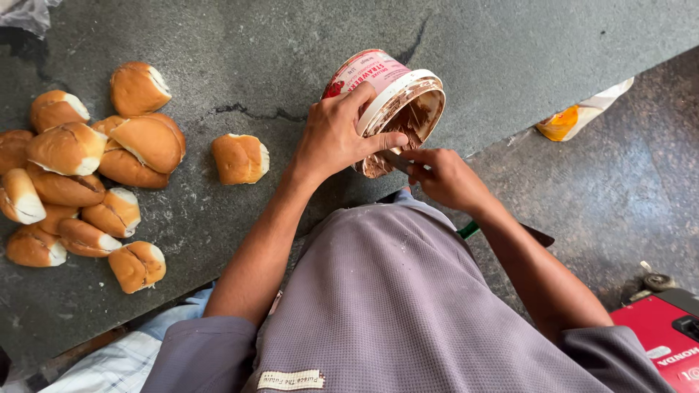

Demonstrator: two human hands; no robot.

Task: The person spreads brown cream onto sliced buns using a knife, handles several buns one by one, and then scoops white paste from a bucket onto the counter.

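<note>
We see even, soft daylight; faint shadows lie under the left hand (pixel 336 138), glare brightens the floor beyond the right hand (pixel 445 178), focus sharp.

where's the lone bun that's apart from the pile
In the head view, the lone bun lies on the dark stone counter, between the bun pile on the left and the left hand.
</note>
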